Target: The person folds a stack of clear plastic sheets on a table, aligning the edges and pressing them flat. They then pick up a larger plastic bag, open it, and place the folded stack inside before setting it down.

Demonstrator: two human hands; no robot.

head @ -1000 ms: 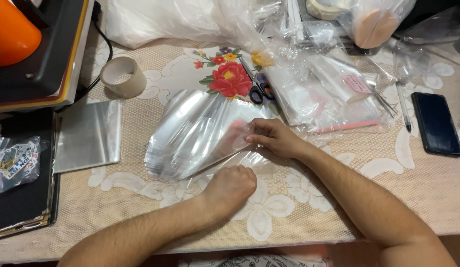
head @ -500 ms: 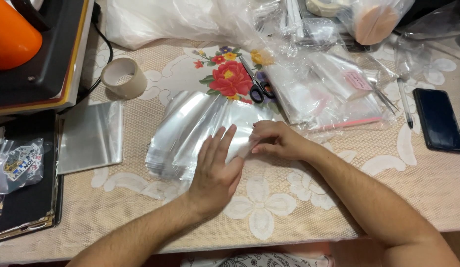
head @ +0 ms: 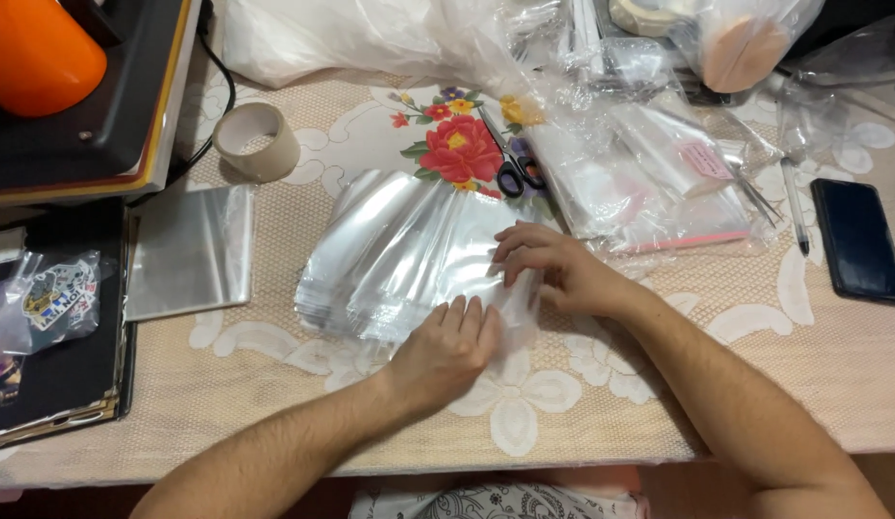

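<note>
A fanned stack of clear plastic sleeves lies in the middle of the lace tablecloth. My left hand rests flat on the stack's near right corner, fingers together and pointing away from me. My right hand presses on the stack's right end, fingers spread over the top sleeve. Neither hand has a sleeve lifted off the pile.
A roll of tape and a single flat sleeve lie to the left. Scissors sit behind the stack. Filled clear bags crowd the back right, with a pen and dark phone. A black press stands far left.
My left hand slid up onto the stack with fingers spread, then drew back toward me to the stack's near corner with fingers together. My right hand stayed on the right end.
</note>
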